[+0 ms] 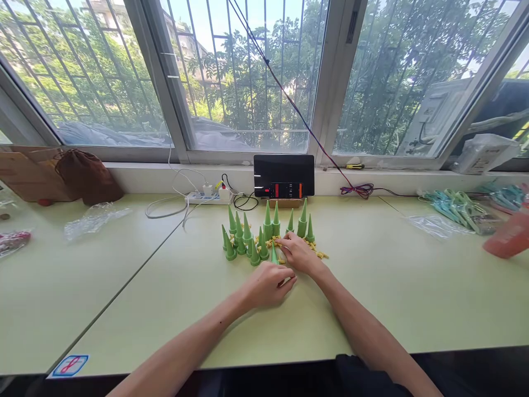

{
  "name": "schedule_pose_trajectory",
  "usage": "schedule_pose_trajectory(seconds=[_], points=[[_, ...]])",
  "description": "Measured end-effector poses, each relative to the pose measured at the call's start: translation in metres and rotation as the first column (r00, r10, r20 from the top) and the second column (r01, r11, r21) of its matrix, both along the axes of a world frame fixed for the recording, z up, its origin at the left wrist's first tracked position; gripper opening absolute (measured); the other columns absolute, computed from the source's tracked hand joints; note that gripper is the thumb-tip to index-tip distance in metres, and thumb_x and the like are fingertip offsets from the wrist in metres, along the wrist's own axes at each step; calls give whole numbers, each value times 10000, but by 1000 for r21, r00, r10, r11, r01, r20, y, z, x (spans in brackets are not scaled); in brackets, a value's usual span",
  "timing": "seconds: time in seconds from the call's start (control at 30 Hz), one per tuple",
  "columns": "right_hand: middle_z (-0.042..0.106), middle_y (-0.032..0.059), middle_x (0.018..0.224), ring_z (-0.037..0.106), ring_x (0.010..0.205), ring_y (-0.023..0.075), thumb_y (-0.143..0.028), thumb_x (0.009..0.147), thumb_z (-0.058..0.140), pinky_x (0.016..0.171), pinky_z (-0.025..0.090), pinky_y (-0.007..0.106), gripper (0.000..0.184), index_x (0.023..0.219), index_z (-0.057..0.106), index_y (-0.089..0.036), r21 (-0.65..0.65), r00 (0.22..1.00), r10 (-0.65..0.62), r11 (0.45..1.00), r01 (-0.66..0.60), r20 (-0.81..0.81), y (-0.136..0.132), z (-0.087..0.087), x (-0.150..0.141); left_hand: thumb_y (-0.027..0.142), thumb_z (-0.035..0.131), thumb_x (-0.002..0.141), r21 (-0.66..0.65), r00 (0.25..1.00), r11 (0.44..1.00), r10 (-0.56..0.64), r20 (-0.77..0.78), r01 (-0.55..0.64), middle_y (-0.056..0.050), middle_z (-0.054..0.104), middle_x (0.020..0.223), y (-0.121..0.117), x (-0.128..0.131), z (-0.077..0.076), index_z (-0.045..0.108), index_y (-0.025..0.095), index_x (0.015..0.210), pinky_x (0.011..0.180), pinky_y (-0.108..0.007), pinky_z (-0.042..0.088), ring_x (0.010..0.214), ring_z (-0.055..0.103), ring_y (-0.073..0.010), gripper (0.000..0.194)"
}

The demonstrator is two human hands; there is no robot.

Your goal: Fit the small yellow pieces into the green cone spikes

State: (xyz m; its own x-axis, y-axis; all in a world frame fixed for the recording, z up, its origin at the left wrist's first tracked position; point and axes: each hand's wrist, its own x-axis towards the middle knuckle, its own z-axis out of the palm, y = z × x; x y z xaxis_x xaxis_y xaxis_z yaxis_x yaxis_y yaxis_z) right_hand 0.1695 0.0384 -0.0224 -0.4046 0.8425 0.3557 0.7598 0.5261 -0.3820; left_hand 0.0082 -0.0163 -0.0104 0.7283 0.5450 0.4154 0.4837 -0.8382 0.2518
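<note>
Light green cones (230, 251) with round bases stand upright in a loose cluster on the table. Some, such as a taller cone (303, 220), look stacked on others. Small yellow pieces (320, 254) lie scattered among them. My right hand (298, 253) reaches into the yellow pieces, its fingers stretched out and slightly apart, and fingertips touching the pile. Nearer to me, my left hand (268, 284) is closed with thumb and fingers together; whatever it may hold is too small or hidden. Just behind it a single green cone (274, 255) is partly covered by the hand.
Behind the cones a dark tablet (283, 171) leans at the window wall. A power strip (210, 197) with cables lies left of it. A brown drawstring bag (88, 176) sits far left. Teal and green items (452, 208) and a blurred red container (510, 234) are at right.
</note>
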Motion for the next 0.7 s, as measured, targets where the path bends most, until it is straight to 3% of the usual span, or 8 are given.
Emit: schedule_pose_trajectory(seconds=[0.33, 0.53, 0.7], points=[[531, 62, 966, 546, 864, 160, -148, 949, 466, 799, 420, 261, 301, 1160, 674, -207, -39, 1000, -27, 999, 27, -3, -3, 0, -3, 232, 439, 918, -6, 999, 1000, 10, -42, -10, 15, 492, 525, -1, 0, 4, 506, 186, 596, 526, -266, 301, 473, 364, -105, 333], [535, 59, 937, 544, 832, 156, -149, 940, 485, 769, 418, 252, 213, 984, 692, -167, -26, 999, -54, 998, 54, 0, -3, 2, -5, 225, 434, 918, -5, 999, 1000, 11, -48, -11, 15, 491, 520, -2, 0, 3, 485, 184, 589, 526, -265, 287, 473, 371, -103, 335], [549, 69, 982, 552, 904, 170, -103, 912, 500, 820, 422, 257, 279, 1136, 653, -168, -20, 998, -56, 998, 56, -6, -3, 3, -5, 219, 431, 917, -10, 999, 1000, 6, -39, -7, 18, 474, 512, -2, 0, 3, 459, 181, 573, 523, -261, 282, 469, 349, -100, 347]])
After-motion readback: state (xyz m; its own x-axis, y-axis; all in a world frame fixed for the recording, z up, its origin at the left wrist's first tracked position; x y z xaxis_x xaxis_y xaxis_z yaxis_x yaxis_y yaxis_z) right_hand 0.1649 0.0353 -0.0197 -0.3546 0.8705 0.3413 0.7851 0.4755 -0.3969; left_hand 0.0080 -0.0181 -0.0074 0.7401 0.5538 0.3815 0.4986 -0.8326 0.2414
